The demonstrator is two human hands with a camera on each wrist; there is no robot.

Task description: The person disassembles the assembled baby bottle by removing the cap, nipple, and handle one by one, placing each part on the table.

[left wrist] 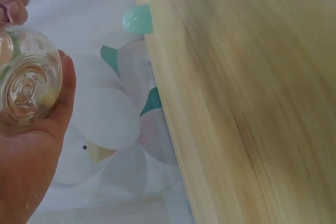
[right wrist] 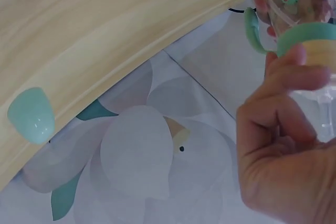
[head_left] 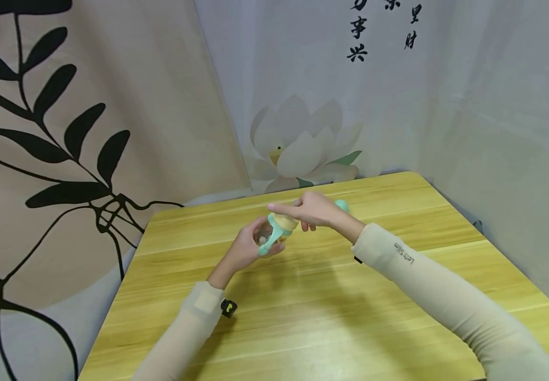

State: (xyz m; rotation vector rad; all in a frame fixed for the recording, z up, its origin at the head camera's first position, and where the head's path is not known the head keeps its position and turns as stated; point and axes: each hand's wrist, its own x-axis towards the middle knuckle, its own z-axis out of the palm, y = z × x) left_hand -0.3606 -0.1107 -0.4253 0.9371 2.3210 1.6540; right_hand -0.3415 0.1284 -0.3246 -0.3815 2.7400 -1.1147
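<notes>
A clear baby bottle (head_left: 278,231) with a mint-green handle ring and a cream collar is held tilted above the table. My left hand (head_left: 245,246) grips its clear body, with the round base (left wrist: 25,92) showing in the left wrist view. My right hand (head_left: 321,209) is at the top end, its fingers bent about the cream collar (right wrist: 320,51) and the index finger lying across it. Below that hand, the right wrist view shows a clear teat (right wrist: 325,111). Small printed figures mark the bottle's body. The thumb's contact with the collar is hidden.
A mint-green domed cap (head_left: 342,205) stands on the wooden table (head_left: 303,328) near its far edge, just beyond my right hand. Behind the table hangs a pale curtain (head_left: 484,132) printed with a flower and leaves.
</notes>
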